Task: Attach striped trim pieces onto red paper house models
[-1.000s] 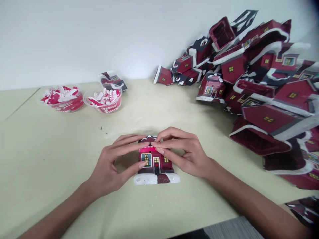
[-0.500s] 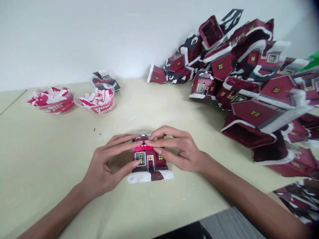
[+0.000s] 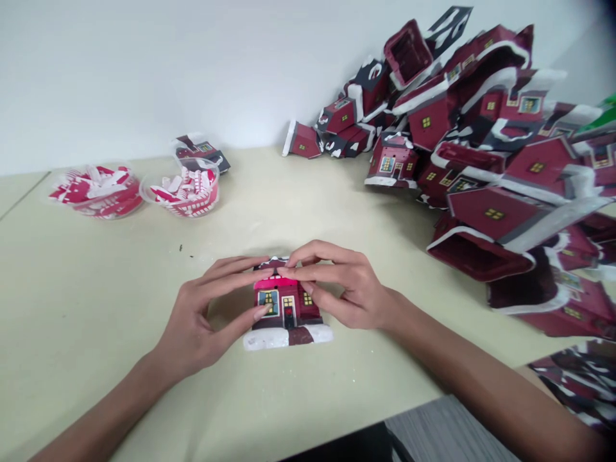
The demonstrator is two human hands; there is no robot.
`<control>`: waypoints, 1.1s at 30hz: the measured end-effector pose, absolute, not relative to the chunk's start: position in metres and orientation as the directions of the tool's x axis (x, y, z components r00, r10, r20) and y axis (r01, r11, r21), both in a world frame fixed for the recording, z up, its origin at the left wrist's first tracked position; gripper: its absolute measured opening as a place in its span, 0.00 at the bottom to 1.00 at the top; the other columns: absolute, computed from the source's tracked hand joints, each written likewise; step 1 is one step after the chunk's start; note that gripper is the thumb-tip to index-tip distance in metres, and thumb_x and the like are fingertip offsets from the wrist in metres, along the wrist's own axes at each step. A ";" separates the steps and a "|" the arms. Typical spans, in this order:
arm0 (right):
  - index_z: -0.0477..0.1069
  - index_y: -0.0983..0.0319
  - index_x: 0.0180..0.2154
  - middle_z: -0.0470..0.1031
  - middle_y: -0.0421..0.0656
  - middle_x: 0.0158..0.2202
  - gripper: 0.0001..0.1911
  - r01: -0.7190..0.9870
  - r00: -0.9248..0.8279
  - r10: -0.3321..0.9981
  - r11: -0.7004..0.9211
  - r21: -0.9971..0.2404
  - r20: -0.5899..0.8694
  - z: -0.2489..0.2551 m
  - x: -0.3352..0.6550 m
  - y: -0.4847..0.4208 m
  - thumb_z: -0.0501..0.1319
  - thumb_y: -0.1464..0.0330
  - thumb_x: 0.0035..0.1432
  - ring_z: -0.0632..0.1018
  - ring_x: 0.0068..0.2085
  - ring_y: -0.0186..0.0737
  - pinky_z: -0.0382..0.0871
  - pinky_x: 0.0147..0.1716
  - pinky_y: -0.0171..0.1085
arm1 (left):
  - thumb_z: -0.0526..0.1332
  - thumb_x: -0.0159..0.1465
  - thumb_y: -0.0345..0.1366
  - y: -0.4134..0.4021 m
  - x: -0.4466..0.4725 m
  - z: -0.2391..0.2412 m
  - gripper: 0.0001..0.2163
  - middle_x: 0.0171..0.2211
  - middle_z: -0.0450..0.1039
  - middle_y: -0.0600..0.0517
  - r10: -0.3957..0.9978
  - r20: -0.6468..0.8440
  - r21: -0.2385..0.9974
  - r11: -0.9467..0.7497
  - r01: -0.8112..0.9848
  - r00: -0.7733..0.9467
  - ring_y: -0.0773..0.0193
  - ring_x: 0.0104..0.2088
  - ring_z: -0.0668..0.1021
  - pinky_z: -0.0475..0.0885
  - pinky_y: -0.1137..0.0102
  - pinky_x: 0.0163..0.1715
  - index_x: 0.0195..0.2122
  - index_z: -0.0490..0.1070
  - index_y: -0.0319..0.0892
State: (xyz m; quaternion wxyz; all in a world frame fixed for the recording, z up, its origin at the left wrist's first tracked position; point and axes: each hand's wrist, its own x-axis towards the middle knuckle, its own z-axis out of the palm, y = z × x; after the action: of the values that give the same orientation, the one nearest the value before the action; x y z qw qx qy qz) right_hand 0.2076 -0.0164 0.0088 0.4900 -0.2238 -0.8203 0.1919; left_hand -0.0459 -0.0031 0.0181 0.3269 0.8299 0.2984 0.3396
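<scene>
A small dark red model house (image 3: pixel 279 317) with painted windows, a door and a white snowy base lies face up on the table. Across its front, below the roof, runs a bright pink and white strip (image 3: pixel 275 282). My left hand (image 3: pixel 206 311) grips the house from the left, its fingers along the strip and its thumb on the large window. From the right, my right hand (image 3: pixel 344 289) holds the house, with fingertips pressing the strip's upper edge and the thumb by the small right window. Fingers cover both ends of the strip.
Two clear plastic bowls, the left bowl (image 3: pixel 108 210) and the right bowl (image 3: pixel 192 209), hold pink and white pieces. Behind them lies another model house (image 3: pixel 202 151). A large heap of red model houses (image 3: pixel 495 215) fills the right side. Grey fabric (image 3: pixel 447 427) shows at the table's front edge.
Both hands keep nearly the same hold on the house and the pink strip. The camera view has shifted slightly; no object has visibly been moved, taken or let go.
</scene>
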 end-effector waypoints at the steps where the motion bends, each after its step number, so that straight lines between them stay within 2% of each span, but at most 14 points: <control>1: 0.75 0.69 0.48 0.75 0.56 0.46 0.15 0.191 -0.414 0.552 0.830 -0.524 0.724 0.009 0.207 -0.017 0.55 0.79 0.63 0.78 0.44 0.40 0.77 0.41 0.43 | 0.67 0.64 0.31 -0.003 -0.046 0.018 0.22 0.58 0.74 0.54 0.716 0.370 0.743 -0.610 0.274 0.592 0.60 0.60 0.75 0.74 0.65 0.58 0.58 0.73 0.56; 5: 0.77 0.72 0.41 0.77 0.57 0.43 0.09 0.244 -0.381 0.556 0.831 -0.500 0.739 0.011 0.202 -0.021 0.58 0.78 0.63 0.79 0.42 0.42 0.77 0.40 0.43 | 0.65 0.67 0.32 -0.003 -0.043 0.018 0.17 0.56 0.76 0.58 0.765 0.352 0.772 -0.563 0.295 0.539 0.63 0.58 0.76 0.75 0.67 0.57 0.53 0.76 0.61; 8: 0.77 0.71 0.38 0.77 0.55 0.41 0.08 0.264 -0.358 0.603 0.798 -0.542 0.713 0.013 0.199 -0.021 0.58 0.78 0.65 0.79 0.40 0.40 0.76 0.39 0.40 | 0.64 0.67 0.35 -0.003 -0.039 0.017 0.14 0.53 0.78 0.61 0.834 0.296 0.817 -0.474 0.329 0.465 0.63 0.55 0.78 0.76 0.66 0.57 0.49 0.78 0.64; 17: 0.78 0.66 0.39 0.76 0.47 0.40 0.06 0.197 -0.321 0.746 0.655 -0.729 0.583 0.017 0.197 -0.020 0.62 0.76 0.65 0.78 0.39 0.35 0.74 0.40 0.38 | 0.64 0.68 0.38 -0.005 -0.035 0.021 0.10 0.50 0.80 0.61 0.875 0.227 0.856 -0.389 0.340 0.427 0.63 0.53 0.79 0.76 0.65 0.56 0.46 0.80 0.63; 24: 0.79 0.64 0.38 0.76 0.46 0.41 0.05 0.209 -0.336 0.767 0.627 -0.750 0.547 0.022 0.199 -0.020 0.63 0.76 0.64 0.79 0.41 0.35 0.74 0.44 0.38 | 0.64 0.68 0.39 -0.006 -0.034 0.019 0.10 0.47 0.81 0.62 0.881 0.230 0.856 -0.385 0.345 0.413 0.62 0.55 0.78 0.75 0.64 0.58 0.46 0.80 0.63; 33: 0.79 0.67 0.38 0.75 0.48 0.41 0.05 0.183 -0.357 0.777 0.603 -0.777 0.519 0.023 0.199 -0.022 0.63 0.77 0.64 0.79 0.40 0.34 0.73 0.43 0.37 | 0.64 0.68 0.37 -0.007 -0.034 0.019 0.10 0.46 0.82 0.62 0.872 0.248 0.863 -0.397 0.312 0.423 0.63 0.53 0.79 0.76 0.65 0.57 0.45 0.80 0.62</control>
State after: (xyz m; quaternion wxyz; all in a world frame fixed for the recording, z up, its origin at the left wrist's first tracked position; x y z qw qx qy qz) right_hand 0.1988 -0.0221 0.0234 0.4715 -0.3153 -0.7610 0.3150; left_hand -0.0338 -0.0066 0.0187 0.3827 0.7516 0.3937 0.3655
